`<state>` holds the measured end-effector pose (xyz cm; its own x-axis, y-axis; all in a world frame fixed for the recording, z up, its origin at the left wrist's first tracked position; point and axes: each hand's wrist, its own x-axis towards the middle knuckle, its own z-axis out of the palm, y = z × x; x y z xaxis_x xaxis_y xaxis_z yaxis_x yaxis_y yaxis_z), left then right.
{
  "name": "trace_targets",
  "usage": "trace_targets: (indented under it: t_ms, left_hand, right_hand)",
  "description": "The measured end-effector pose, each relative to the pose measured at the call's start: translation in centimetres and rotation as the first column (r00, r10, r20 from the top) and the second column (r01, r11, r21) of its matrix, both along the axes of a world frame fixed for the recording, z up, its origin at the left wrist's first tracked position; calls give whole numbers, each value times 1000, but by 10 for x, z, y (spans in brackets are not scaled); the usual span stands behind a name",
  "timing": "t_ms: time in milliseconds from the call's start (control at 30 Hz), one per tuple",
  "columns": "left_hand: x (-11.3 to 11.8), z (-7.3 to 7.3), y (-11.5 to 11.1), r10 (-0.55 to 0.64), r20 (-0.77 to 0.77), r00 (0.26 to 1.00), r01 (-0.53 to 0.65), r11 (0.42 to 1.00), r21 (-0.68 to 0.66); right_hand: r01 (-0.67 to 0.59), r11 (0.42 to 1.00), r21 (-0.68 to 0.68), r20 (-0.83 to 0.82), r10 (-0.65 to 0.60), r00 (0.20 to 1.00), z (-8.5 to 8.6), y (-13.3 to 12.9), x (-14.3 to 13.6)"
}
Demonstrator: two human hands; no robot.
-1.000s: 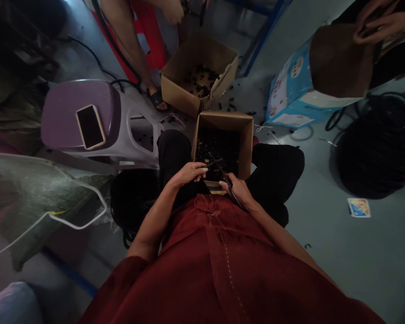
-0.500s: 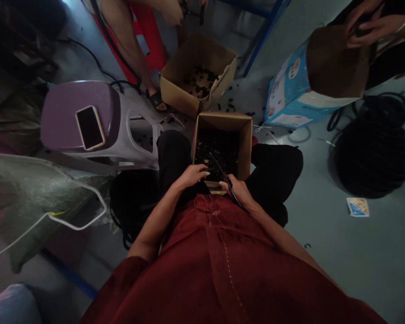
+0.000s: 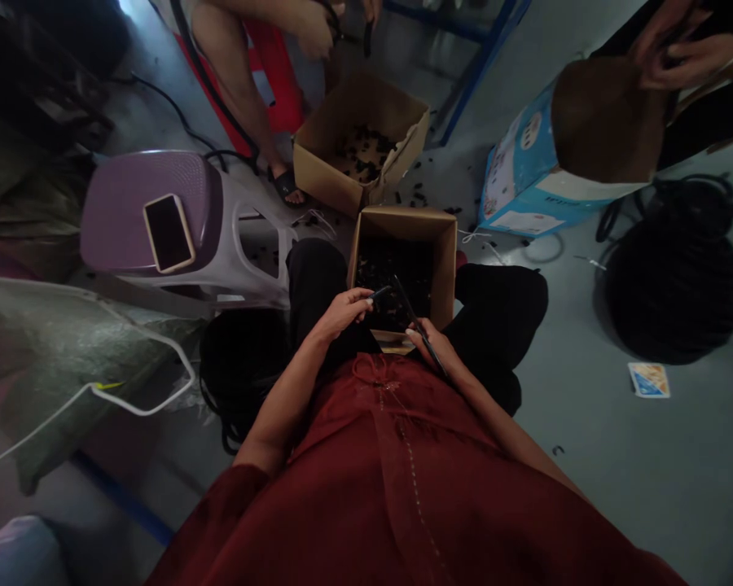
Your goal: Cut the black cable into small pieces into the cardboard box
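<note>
My left hand (image 3: 347,312) pinches a short black strip (image 3: 381,292) between thumb and fingers, its free end pointing right. Closed around a long dark tool with a thin blade (image 3: 406,302) is my right hand (image 3: 432,342); its exact kind is hard to make out. The blade points up and left, its tip close to the strip but apart from it. Both hands are over the near side of an open cardboard box (image 3: 445,260) between my knees. Many small black pieces (image 3: 375,260) lie inside it, dim in shadow.
Beyond stands another cardboard box (image 3: 323,172) with black bits, near a co-worker's hands (image 3: 318,31). A blue carton (image 3: 525,199) is at right, below another person's hands (image 3: 687,61). A purple stool (image 3: 113,212) bears a phone (image 3: 168,233). Black coiled material (image 3: 672,285) lies right.
My left hand has risen slightly, and the black strip now shows clearly in its fingers. The tool in my right hand has shifted a little right, away from the strip.
</note>
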<state>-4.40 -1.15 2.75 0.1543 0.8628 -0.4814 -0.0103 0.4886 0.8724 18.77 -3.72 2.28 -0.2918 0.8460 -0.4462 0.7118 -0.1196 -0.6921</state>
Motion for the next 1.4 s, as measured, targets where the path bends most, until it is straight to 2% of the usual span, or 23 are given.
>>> trace_targets:
  t_ms: [233, 500, 667, 833, 1233, 1400]
  left_hand:
    - [-2, 3, -1, 38, 86, 996, -39, 999, 7]
    - [-3, 1, -2, 53, 104, 993, -55, 998, 18]
    - [-2, -3, -3, 11, 23, 1000, -11, 999, 32]
    - [1, -8, -4, 36, -68, 997, -32, 998, 53]
    - [1, -9, -5, -9, -59, 998, 13, 998, 62]
    - [1, -7, -5, -29, -43, 999, 31, 998, 55]
  right_hand:
    - [-61, 996, -59, -38, 59, 998, -2, -1, 5]
    - [-149, 979, -140, -45, 145, 988, 9, 0, 2]
    - [-166, 976, -143, -38, 162, 986, 9, 1, 0]
    - [-195, 970, -149, -14, 195, 981, 5, 3, -4]
    - [-182, 970, -161, -51, 176, 983, 10, 7, -12]
    - [-184, 971, -152, -103, 170, 980, 4, 8, -12]
